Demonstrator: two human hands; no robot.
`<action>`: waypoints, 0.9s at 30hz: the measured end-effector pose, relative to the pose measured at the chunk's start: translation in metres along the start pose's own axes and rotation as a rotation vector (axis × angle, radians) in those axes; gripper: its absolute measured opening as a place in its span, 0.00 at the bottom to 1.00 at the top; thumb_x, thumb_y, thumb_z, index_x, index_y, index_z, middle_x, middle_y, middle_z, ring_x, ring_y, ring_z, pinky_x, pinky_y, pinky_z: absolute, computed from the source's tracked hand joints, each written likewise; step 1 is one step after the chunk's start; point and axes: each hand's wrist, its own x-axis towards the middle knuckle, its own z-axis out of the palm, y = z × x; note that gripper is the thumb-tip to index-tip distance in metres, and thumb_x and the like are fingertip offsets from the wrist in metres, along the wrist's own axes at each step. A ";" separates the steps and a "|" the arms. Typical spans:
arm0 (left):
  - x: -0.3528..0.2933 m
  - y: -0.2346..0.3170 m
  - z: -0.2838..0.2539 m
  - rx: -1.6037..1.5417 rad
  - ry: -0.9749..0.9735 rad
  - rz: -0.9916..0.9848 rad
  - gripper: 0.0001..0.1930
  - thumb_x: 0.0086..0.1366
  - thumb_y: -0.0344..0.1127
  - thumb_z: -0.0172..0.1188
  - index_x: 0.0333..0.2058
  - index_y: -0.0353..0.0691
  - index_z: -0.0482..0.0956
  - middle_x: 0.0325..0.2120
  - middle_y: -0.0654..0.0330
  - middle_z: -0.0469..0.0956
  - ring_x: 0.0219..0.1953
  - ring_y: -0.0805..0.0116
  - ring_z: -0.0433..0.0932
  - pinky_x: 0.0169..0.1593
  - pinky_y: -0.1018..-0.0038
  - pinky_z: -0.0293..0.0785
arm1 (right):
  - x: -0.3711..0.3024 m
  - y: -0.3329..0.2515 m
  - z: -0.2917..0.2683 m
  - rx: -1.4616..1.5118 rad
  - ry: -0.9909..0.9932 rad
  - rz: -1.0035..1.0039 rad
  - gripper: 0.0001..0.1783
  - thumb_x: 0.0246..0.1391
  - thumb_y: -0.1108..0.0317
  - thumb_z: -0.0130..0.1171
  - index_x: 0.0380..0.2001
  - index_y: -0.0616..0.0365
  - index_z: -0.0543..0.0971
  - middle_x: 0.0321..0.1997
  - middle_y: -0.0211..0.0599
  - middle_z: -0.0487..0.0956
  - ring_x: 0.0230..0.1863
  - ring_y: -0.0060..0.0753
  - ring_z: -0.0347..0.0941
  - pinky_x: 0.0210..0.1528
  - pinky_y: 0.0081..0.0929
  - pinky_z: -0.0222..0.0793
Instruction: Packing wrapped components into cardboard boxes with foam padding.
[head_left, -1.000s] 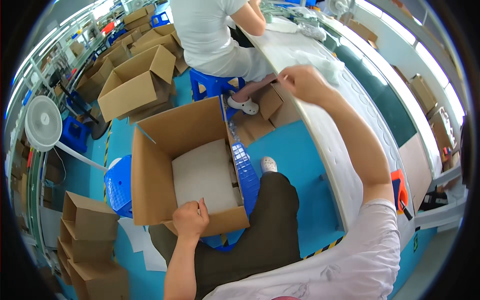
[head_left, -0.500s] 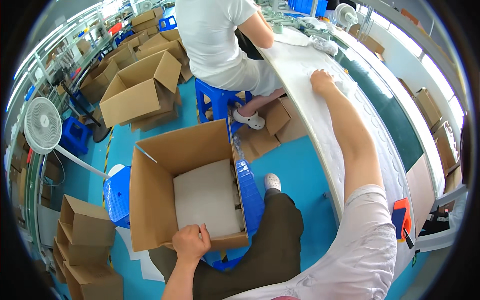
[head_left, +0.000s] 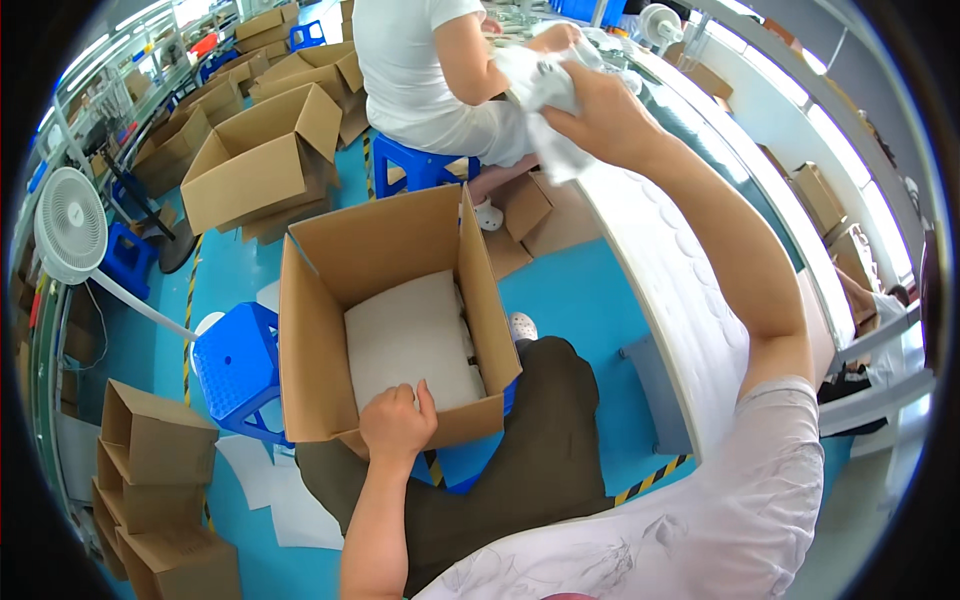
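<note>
My right hand (head_left: 608, 118) is raised beyond the far side of the box, above the left edge of the white table. It is closed on a crumpled translucent white plastic bag (head_left: 562, 150), whose contents I cannot make out. My left hand (head_left: 398, 425) is at the near wall of an open cardboard box (head_left: 375, 240), fingers curled over the rim and thumb raised. A flat white sheet (head_left: 405, 345) covers the layer inside the box. Along the box's right inner side, a dark gap shows beside the sheet.
A co-worker in white (head_left: 420, 80) sits on a blue stool (head_left: 415, 165) at the table (head_left: 670, 270). Other open cartons (head_left: 255, 160) stand at the far left, more (head_left: 160, 450) at the near left. A blue stool (head_left: 237, 355) and a fan (head_left: 72, 225) are left of the box.
My right hand has come up from the tabletop and moved left, now with the plastic bag in it. My left hand stays at the box rim. The view has shifted.
</note>
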 end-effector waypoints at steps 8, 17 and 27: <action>0.007 0.028 -0.055 -2.298 -0.281 -0.271 0.48 0.61 0.71 0.60 0.70 0.46 0.59 0.63 0.49 0.71 0.55 0.48 0.80 0.49 0.48 0.82 | -0.062 -0.160 -0.001 0.860 -0.143 -0.100 0.23 0.52 0.71 0.72 0.52 0.61 0.80 0.45 0.34 0.84 0.45 0.26 0.80 0.49 0.27 0.77; -0.014 0.025 -0.078 -2.117 0.170 -0.461 0.41 0.68 0.34 0.64 0.74 0.42 0.51 0.63 0.53 0.70 0.61 0.54 0.75 0.55 0.57 0.83 | -0.190 -0.192 0.048 0.611 -0.101 -0.008 0.22 0.46 0.79 0.73 0.47 0.67 0.79 0.54 0.50 0.84 0.50 0.35 0.84 0.50 0.27 0.79; -0.028 -0.004 -0.059 -1.866 -0.174 -0.455 0.34 0.68 0.26 0.63 0.71 0.40 0.61 0.56 0.58 0.75 0.56 0.65 0.77 0.58 0.67 0.77 | -0.218 -0.241 0.061 0.604 -0.552 0.326 0.20 0.55 0.68 0.68 0.49 0.64 0.79 0.34 0.42 0.84 0.38 0.26 0.82 0.44 0.27 0.76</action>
